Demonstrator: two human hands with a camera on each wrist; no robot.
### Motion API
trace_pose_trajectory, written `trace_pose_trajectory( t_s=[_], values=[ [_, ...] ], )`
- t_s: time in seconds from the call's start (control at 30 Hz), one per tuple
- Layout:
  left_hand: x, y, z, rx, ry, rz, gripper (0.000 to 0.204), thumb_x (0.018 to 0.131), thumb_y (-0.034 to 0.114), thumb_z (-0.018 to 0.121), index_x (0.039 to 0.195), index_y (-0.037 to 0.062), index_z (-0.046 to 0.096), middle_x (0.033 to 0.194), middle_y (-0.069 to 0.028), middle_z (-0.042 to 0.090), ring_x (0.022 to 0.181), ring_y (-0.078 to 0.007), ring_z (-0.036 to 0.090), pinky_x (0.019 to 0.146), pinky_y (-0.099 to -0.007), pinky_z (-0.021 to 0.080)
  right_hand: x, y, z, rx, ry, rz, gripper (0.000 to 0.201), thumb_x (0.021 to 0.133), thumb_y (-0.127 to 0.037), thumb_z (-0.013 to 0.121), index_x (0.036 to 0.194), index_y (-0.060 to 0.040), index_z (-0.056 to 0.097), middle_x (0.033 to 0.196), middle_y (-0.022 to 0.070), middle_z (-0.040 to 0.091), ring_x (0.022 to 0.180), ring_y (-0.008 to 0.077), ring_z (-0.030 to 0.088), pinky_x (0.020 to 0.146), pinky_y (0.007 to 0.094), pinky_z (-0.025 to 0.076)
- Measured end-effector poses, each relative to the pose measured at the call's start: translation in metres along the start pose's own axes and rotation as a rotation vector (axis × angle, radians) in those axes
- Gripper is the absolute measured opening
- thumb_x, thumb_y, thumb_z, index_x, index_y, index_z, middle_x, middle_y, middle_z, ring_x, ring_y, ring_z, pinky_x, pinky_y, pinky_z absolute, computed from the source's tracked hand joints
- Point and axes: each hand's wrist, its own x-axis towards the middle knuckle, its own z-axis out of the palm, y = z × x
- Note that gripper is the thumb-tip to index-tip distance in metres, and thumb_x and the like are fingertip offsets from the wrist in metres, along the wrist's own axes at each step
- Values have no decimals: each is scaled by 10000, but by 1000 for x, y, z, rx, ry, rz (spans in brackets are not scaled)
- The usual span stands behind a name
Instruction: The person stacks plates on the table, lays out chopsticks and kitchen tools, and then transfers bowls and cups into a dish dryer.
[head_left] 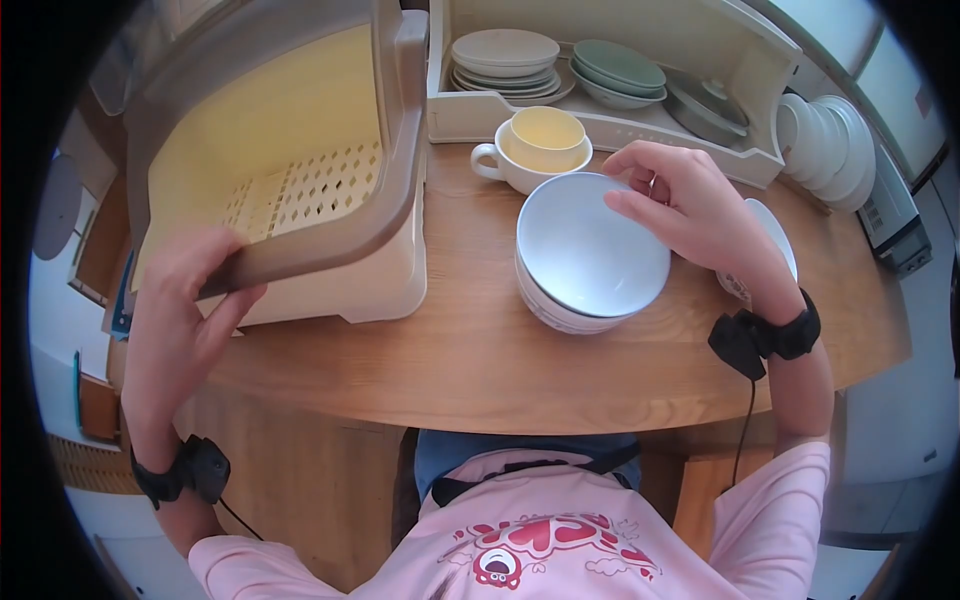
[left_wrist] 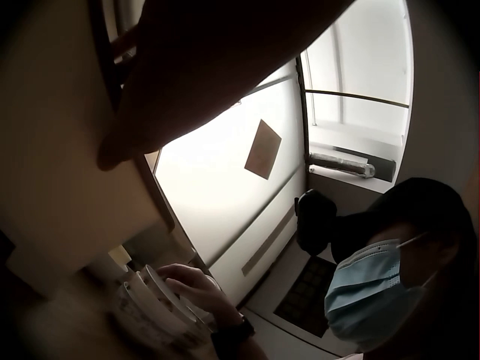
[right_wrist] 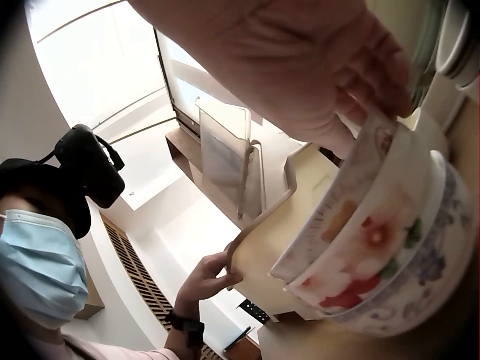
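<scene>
At the left of the head view my left hand (head_left: 190, 300) grips the brown rim of a cream dish drainer box (head_left: 385, 290), thumb below the rim. Its yellow inside has a floor pierced with diamond holes. My right hand (head_left: 675, 195) pinches the far rim of the top white bowl (head_left: 590, 240) of a stack. The right wrist view shows flowers on the outside of the stacked bowls; the top one tilts over a red-flowered bowl (right_wrist: 375, 240) and a purple-patterned bowl (right_wrist: 442, 255). Behind the stack stands a white cup (head_left: 490, 160) with a yellow bowl (head_left: 548, 140) inside it.
Along the back of the wooden table (head_left: 480, 380) runs a cream rack (head_left: 610, 120) with stacked white plates (head_left: 505, 50), green dishes (head_left: 620, 68) and a lidded grey-green dish (head_left: 705, 105). White plates (head_left: 830, 150) stand at the far right. A white dish (head_left: 770, 235) lies partly behind my right forearm.
</scene>
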Motion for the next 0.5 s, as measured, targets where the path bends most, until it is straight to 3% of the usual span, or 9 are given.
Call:
trace_pose_trajectory(
  t_s=[0.13,0.3,0.33,0.4,0.43,0.5],
  values=[
    [-10,-4,-8,-26,-43,-8,314,700,19,720,984,-27,594,927,-160,620,863,-305,587,794,-346,463,6,9,7,-7,-34,23,199,834,-118,623,940,50,641,696,151,621,622,236,597,614,335,467],
    [-5,7,-28,-106,-289,10,408,644,67,769,1002,-24,598,911,-142,616,843,-285,593,772,-337,462,6,11,11,62,39,-52,155,832,-80,600,899,56,631,700,174,620,642,275,603,628,367,468],
    [-3,9,-28,-101,-286,7,408,644,67,769,1002,-24,598,911,-142,616,843,-285,593,772,-337,462,6,10,12,35,63,-67,142,832,-71,597,885,58,624,705,176,624,652,287,605,630,366,469],
    [3,18,-26,-96,-110,259,435,652,136,786,1012,-23,600,885,-137,613,822,-262,589,746,-335,460,6,9,12,7,88,-84,130,831,-62,593,871,59,617,710,177,627,661,299,606,632,366,470],
    [8,23,-27,-93,-108,256,435,652,136,786,1012,-23,600,885,-137,613,822,-262,589,746,-335,460,6,8,13,-6,145,-114,123,832,-58,590,860,60,611,716,179,631,660,310,602,631,368,470],
    [21,36,-28,-16,-63,317,550,706,368,749,1079,-11,609,946,-105,642,838,-226,587,764,-323,449,5,7,14,-19,199,-152,118,834,-55,587,849,60,604,723,180,634,659,321,598,631,371,470]
  ],
)
